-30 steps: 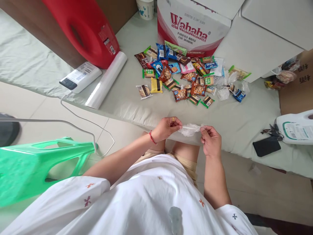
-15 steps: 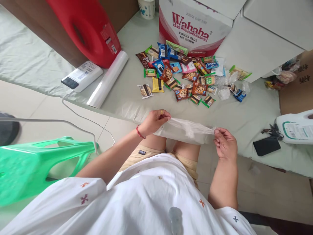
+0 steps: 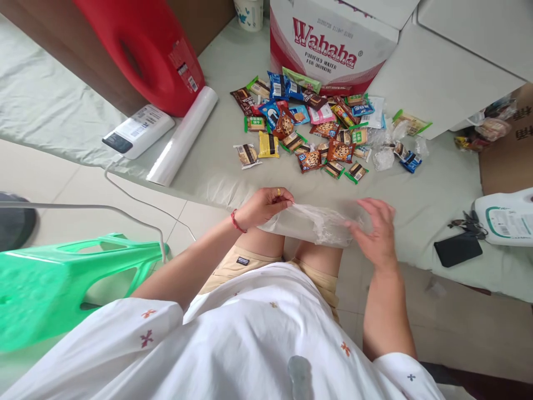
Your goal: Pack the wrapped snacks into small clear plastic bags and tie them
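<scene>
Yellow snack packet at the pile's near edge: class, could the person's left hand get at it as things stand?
Probably yes: the yellow snack packet lies uncovered just beyond the left hand, nothing between; but that hand pinches a thin clear plastic bag.

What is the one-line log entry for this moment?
left hand: pinches clear plastic bag | right hand: open, blurred, at bag's other end | snack packets: scattered on table beyond | plastic roll: on table, left

A pale green-sheeted bed [image 3: 216, 150] carries scattered snack packets [image 3: 316, 130], a Wahaha box [image 3: 328, 50], a film roll [image 3: 183, 136] and a red jug [image 3: 145, 50].
</scene>
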A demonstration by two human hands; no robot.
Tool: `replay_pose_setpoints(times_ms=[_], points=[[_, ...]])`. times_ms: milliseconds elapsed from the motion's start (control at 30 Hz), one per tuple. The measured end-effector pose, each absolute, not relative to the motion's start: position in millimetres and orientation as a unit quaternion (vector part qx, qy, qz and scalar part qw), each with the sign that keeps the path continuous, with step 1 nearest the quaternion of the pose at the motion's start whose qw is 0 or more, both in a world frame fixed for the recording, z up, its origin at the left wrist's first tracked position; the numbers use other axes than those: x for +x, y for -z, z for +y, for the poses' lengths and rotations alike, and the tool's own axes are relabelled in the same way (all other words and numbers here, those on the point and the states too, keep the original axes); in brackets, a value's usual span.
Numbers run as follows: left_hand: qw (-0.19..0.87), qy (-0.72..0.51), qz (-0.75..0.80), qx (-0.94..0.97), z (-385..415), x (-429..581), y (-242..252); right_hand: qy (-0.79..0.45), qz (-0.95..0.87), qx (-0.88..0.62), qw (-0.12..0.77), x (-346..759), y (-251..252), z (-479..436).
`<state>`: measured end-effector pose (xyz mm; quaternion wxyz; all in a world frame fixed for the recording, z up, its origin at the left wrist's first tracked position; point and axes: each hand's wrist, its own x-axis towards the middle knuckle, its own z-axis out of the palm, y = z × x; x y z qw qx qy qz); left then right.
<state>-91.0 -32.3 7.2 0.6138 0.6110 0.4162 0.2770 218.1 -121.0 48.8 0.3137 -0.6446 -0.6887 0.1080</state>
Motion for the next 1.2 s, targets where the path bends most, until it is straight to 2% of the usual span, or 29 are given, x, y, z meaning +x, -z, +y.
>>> replay_pose_setpoints(times_ms=[67,133,267,333,433,600,800,933,1067,1200], points=[[0.605,-0.282,0.386,0.637,-28,-88,-10,-0.169,-0.766,-0.572,0.239,205,-48,-107],[0.552,-0.330,0.394,0.657,-26,-86,-13,-0.205,-0.769,-0.568,0.208,193,-42,-96],[0.397,-0.426,0.540,0.607,-48,-75,-16,-0.151,-0.657,-0.681,0.286,173,-28,-91],[0.424,-0.411,0.553,0.587,-67,-63,-15,-0.147,-0.610,-0.711,0.318,162,-26,-94],[0.439,-0.405,0.550,0.585,-84,-37,-11,-0.216,-0.574,-0.718,0.329,147,-27,-102],[0.441,-0.370,0.526,0.626,-68,-7,-7,-0.313,-0.526,-0.709,0.351,140,-29,-111],[0.562,-0.443,0.558,0.420,-40,-11,-6,-0.434,-0.388,-0.666,0.466,167,-21,-114],[0.564,-0.442,0.572,0.400,-24,-22,-9,-0.477,-0.348,-0.656,0.471,181,-14,-117],[0.562,-0.420,0.564,0.436,-9,-36,-9,-0.416,-0.398,-0.669,0.469,202,-8,-123],[0.561,-0.457,0.547,0.421,0,-40,-5,-0.214,-0.540,-0.709,0.401,228,-6,-130]])
